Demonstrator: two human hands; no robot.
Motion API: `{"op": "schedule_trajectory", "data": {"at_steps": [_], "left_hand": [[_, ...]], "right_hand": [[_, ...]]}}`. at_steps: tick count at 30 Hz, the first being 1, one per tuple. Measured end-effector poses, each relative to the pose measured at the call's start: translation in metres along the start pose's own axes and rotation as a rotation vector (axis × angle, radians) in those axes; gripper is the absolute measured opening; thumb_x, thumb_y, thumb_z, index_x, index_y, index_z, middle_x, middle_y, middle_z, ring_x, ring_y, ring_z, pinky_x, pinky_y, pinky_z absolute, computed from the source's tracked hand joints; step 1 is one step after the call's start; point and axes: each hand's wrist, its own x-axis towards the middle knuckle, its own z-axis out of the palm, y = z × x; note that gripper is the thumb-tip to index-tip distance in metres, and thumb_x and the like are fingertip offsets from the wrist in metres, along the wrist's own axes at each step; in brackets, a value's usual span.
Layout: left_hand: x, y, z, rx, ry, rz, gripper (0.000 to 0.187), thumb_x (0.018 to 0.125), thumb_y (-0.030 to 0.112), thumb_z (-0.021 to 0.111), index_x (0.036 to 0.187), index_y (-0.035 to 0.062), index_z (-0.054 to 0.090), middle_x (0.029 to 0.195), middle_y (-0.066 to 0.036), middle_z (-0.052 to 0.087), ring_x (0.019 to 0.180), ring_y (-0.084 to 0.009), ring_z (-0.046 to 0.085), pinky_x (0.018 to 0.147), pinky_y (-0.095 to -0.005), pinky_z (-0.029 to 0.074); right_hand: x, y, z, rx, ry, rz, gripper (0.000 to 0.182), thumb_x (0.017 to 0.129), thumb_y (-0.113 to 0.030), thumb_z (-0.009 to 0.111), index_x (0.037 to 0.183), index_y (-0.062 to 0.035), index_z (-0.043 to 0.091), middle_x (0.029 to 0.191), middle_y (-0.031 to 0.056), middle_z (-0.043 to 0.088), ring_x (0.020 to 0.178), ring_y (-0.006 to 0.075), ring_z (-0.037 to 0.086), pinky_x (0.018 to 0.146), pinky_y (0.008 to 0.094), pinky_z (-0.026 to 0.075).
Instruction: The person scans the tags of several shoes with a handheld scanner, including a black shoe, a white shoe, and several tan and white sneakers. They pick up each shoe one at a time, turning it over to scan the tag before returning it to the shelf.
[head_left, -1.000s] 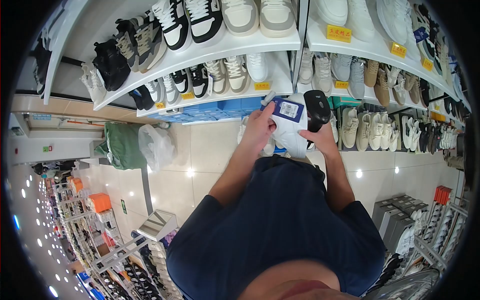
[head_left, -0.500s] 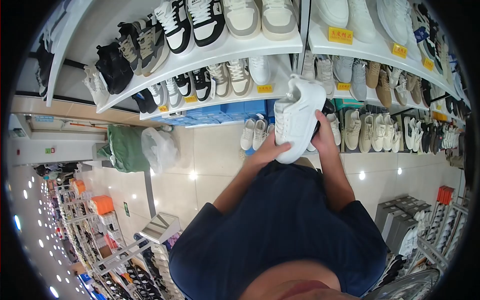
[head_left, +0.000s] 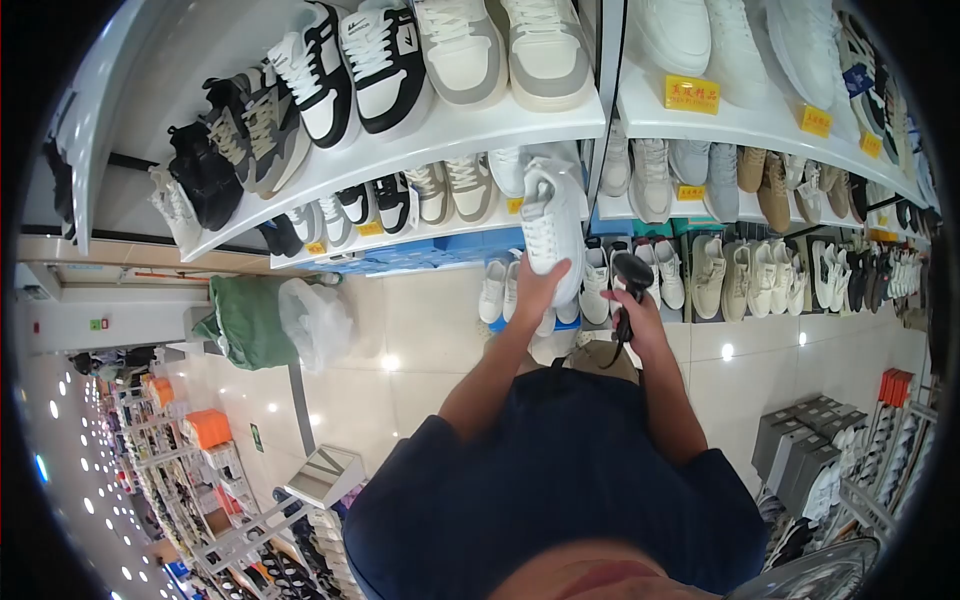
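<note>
A white lace-up sneaker (head_left: 553, 232) is gripped at its toe end by my left hand (head_left: 540, 286), its heel pointing up toward the lower shelf. My right hand (head_left: 637, 318) is closed around the handle of a black handheld barcode scanner (head_left: 632, 272), head upward, with a dark cord or strap hanging below. The scanner is apart from the sneaker, to its right. Behind both hands, several white shoes (head_left: 595, 285) stand in a low row near the floor.
Above the hands, a white shelf (head_left: 440, 140) bears black-and-white sneakers (head_left: 385, 70) and others. More shoes with yellow price tags (head_left: 691, 95) fill the right shelves. On the left floor lie a green bag (head_left: 245, 322) and a clear plastic bag (head_left: 315, 325). Grey boxes (head_left: 805, 435) stand lower right.
My right hand has come off the sneaker and moved down, now showing the scanner plainly. My left hand has moved slightly left with the sneaker. The view has shifted closer to the shelves.
</note>
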Motion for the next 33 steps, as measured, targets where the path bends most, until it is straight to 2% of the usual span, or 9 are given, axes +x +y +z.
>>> {"op": "schedule_trajectory", "data": {"at_steps": [3, 6, 11, 15, 18, 20, 23, 29, 33], "left_hand": [[0.049, -0.012, 0.017, 0.078, 0.076, 0.054, 0.076, 0.074, 0.024, 0.084, 0.135, 0.0001, 0.048, 0.121, -0.015, 0.065, 0.106, -0.0232, 0.065, 0.092, -0.0353, 0.050], [0.086, -0.015, 0.036, 0.215, 0.187, 0.132, 0.085, 0.069, 0.034, 0.087, 0.137, 0.0025, 0.047, 0.122, -0.018, 0.066, 0.109, -0.0308, 0.065, 0.095, -0.0388, 0.049], [0.145, -0.026, 0.055, 0.303, 0.230, 0.146, 0.088, 0.068, 0.036, 0.087, 0.138, -0.0004, 0.046, 0.121, -0.023, 0.065, 0.112, -0.0347, 0.063, 0.096, -0.0401, 0.048], [0.180, -0.083, 0.055, 0.395, 0.358, 0.248, 0.094, 0.068, 0.036, 0.087, 0.140, -0.0045, 0.043, 0.126, -0.031, 0.057, 0.105, -0.0451, 0.061, 0.097, -0.0436, 0.047], [0.162, -0.106, 0.056, 0.559, 0.530, 0.304, 0.093, 0.071, 0.032, 0.086, 0.142, -0.0049, 0.039, 0.123, -0.028, 0.056, 0.095, -0.0398, 0.064, 0.085, -0.0423, 0.053], [0.131, -0.086, 0.058, -0.135, 0.338, -0.197, 0.086, 0.079, 0.023, 0.082, 0.144, -0.0047, 0.034, 0.113, -0.020, 0.059, 0.082, -0.0261, 0.066, 0.067, -0.0339, 0.055], [0.128, -0.093, 0.057, -0.382, 0.281, -0.149, 0.079, 0.085, 0.016, 0.077, 0.147, -0.0024, 0.030, 0.103, -0.014, 0.059, 0.071, -0.0150, 0.062, 0.056, -0.0254, 0.052], [0.144, -0.081, 0.050, -0.364, 0.267, -0.101, 0.072, 0.086, 0.013, 0.075, 0.145, -0.0012, 0.037, 0.099, -0.013, 0.058, 0.069, -0.0148, 0.061, 0.060, -0.0253, 0.054], [0.152, -0.082, 0.048, -0.366, 0.266, -0.098, 0.070, 0.086, 0.013, 0.076, 0.144, -0.0015, 0.039, 0.100, -0.012, 0.057, 0.070, -0.0145, 0.061, 0.061, -0.0254, 0.055]], "right_hand": [[-0.006, 0.016, -0.016, -0.050, 0.052, -0.024, 0.036, 0.090, -0.020, 0.069, 0.116, 0.0005, 0.055, 0.099, 0.0138, 0.072, 0.053, 0.0109, 0.055, 0.049, 0.0257, 0.045], [-0.009, 0.030, -0.031, -0.112, 0.068, 0.023, 0.047, 0.093, -0.018, 0.065, 0.133, -0.0013, 0.048, 0.102, 0.0158, 0.071, 0.055, 0.0111, 0.056, 0.049, 0.0269, 0.047], [-0.016, 0.040, -0.041, -0.154, 0.099, 0.030, 0.045, 0.093, -0.017, 0.064, 0.132, 0.0011, 0.049, 0.099, 0.0150, 0.071, 0.056, 0.0111, 0.056, 0.049, 0.0271, 0.047], [-0.016, 0.045, -0.045, -0.188, 0.105, 0.057, 0.045, 0.093, -0.017, 0.064, 0.131, 0.0021, 0.050, 0.099, 0.0147, 0.071, 0.056, 0.0107, 0.056, 0.050, 0.0264, 0.047], [-0.017, 0.051, -0.049, -0.181, 0.110, 0.049, 0.045, 0.092, -0.017, 0.065, 0.130, 0.0029, 0.049, 0.098, 0.0146, 0.071, 0.055, 0.0105, 0.056, 0.049, 0.0261, 0.047], [-0.015, 0.055, -0.051, -0.186, 0.118, 0.077, 0.044, 0.092, -0.018, 0.065, 0.127, 0.0042, 0.051, 0.099, 0.0144, 0.071, 0.055, 0.0103, 0.056, 0.047, 0.0261, 0.046], [-0.013, 0.054, -0.050, -0.224, 0.122, 0.061, 0.035, 0.092, -0.019, 0.065, 0.116, 0.0049, 0.058, 0.085, 0.0119, 0.069, 0.053, 0.0109, 0.056, 0.045, 0.0269, 0.045], [-0.007, 0.040, -0.036, -0.273, 0.153, 0.052, 0.026, 0.093, -0.023, 0.065, 0.097, 0.0030, 0.067, 0.058, 0.0043, 0.056, 0.049, 0.0119, 0.055, 0.044, 0.0274, 0.043], [-0.005, 0.038, -0.028, -0.271, 0.133, 0.056, 0.026, 0.092, -0.023, 0.066, 0.098, 0.0028, 0.067, 0.059, 0.0043, 0.057, 0.050, 0.0117, 0.055, 0.044, 0.0272, 0.043]]}}
